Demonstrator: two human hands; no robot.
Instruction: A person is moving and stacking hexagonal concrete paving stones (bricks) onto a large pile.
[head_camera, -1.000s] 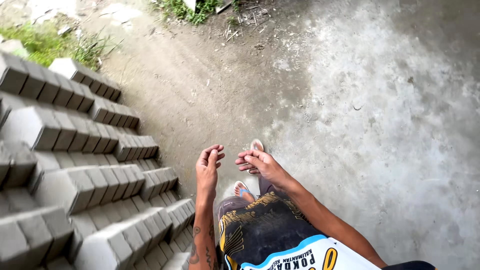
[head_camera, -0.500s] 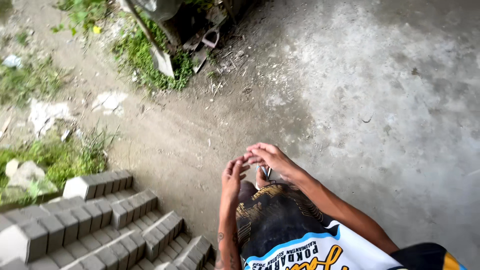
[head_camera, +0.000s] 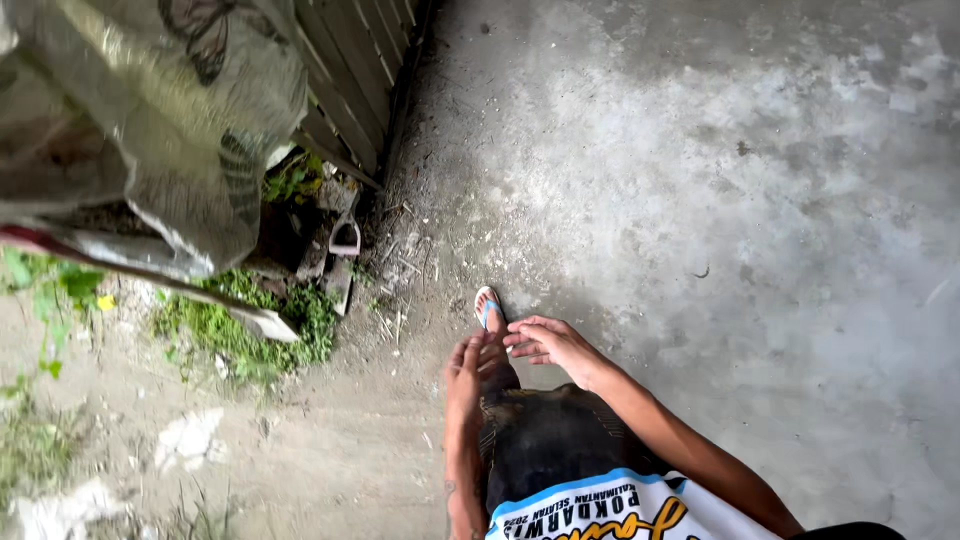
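- Gone from view are the stacked grey concrete blocks that filled the lower left a second ago; the head camera has swung round, and a crumpled grey-green plastic sheet (head_camera: 150, 120) draped over a slatted wooden fence (head_camera: 350, 70) now takes the upper left.
- Both hands have stayed close together in front of the body throughout.
- Left hand (head_camera: 463, 372): empty, fingers straight and lying loosely side by side, pointing forward and down, its fingertips just beside those of the other hand.
- Right hand (head_camera: 550, 342): also empty, fingers loosely curled and slightly fanned, turned toward the left hand; whether the fingertips touch I cannot tell.
- Nothing is pinched or gripped by either hand; they hover over the dark patterned shorts (head_camera: 550, 440) and the forward foot.
- That foot, in a white sandal with a blue strap (head_camera: 487, 307), stands where the packed dirt (head_camera: 330, 450) meets the pale grey concrete floor (head_camera: 720, 220).
- Left of the foot, near the base of the fence, lie dry twigs, a patch of green weeds (head_camera: 240, 330) and a small metal stirrup-shaped piece (head_camera: 345, 235).
- Judging by the stride, walking is the step in hand: doing it well means treading on the flat concrete, keeping clear of the debris by the fence.
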